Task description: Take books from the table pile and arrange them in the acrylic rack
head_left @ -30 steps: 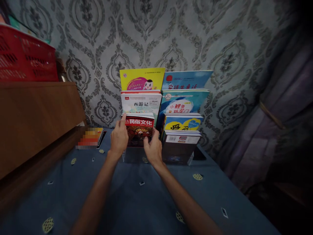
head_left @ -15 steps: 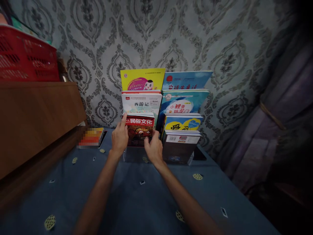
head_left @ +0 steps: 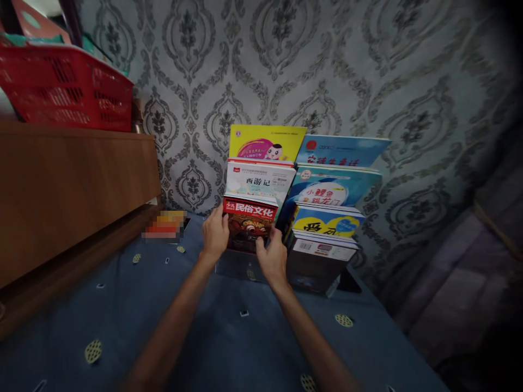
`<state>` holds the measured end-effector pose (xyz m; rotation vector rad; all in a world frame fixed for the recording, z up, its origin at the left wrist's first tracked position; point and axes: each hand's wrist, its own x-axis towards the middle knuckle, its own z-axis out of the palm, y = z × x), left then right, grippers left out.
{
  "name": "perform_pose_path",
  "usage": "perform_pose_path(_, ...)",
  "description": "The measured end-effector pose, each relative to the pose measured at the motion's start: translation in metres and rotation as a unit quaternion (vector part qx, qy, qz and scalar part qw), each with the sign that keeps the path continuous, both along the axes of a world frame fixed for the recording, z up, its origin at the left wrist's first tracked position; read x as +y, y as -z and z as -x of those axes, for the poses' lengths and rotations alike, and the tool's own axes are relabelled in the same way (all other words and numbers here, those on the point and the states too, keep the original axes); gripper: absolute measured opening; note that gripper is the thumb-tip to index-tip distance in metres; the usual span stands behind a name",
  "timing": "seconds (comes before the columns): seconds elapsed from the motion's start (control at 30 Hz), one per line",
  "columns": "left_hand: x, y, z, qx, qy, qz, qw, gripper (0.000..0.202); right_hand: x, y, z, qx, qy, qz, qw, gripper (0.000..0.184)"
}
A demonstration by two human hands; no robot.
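A clear tiered rack (head_left: 232, 268) on a blue cloth holds two columns of books against the wall. My left hand (head_left: 215, 233) grips the left edge of the front red book (head_left: 249, 220) in the left column. My right hand (head_left: 273, 256) holds that same book at its lower right corner, fingers curled on the cover. Behind it stand a white book (head_left: 261, 182) and a yellow book (head_left: 267, 144). The right column holds blue books (head_left: 341, 152), a yellow-and-blue book (head_left: 327, 220) and a dark book (head_left: 318, 264) in front.
A wooden cabinet (head_left: 69, 190) stands at the left with a red basket (head_left: 65, 90) on top. A small blurred item (head_left: 165, 226) lies on the blue patterned cloth (head_left: 229, 343). Patterned wallpaper is behind; a dark curtain (head_left: 469, 261) hangs at the right.
The view has swung left and up, so the rack sits further right and lower in frame. Both hands stay on the red book, the left hand now lower on its edge.
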<state>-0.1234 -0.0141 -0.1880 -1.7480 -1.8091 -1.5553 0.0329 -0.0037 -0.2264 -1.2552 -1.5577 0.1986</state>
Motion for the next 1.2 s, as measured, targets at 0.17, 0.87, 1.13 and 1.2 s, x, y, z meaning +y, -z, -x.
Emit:
perform_pose_path(0.17, -0.003, -0.004, 0.001, 0.015, -0.006, 0.026, 1.000, 0.039, -0.001, -0.002, 0.001, 0.005, 0.004, 0.015, 1.000, 0.049)
perform_pose_path(0.87, 0.001, -0.001, 0.006, -0.005, 0.019, 0.023, 1.000, 0.041, 0.015, 0.006, -0.012, 0.062, -0.085, -0.029, 0.994, 0.047)
perform_pose_path(1.13, 0.003, 0.007, 0.006, -0.006, 0.061, -0.059, 0.996, 0.063, 0.019, -0.004, -0.004, 0.119, -0.100, -0.060, 0.986, 0.068)
perform_pose_path(1.2, 0.002, 0.005, 0.006, 0.019, 0.054, -0.053, 0.997, 0.063, 0.017, -0.014, -0.001, 0.095, -0.081, -0.098, 0.987, 0.074)
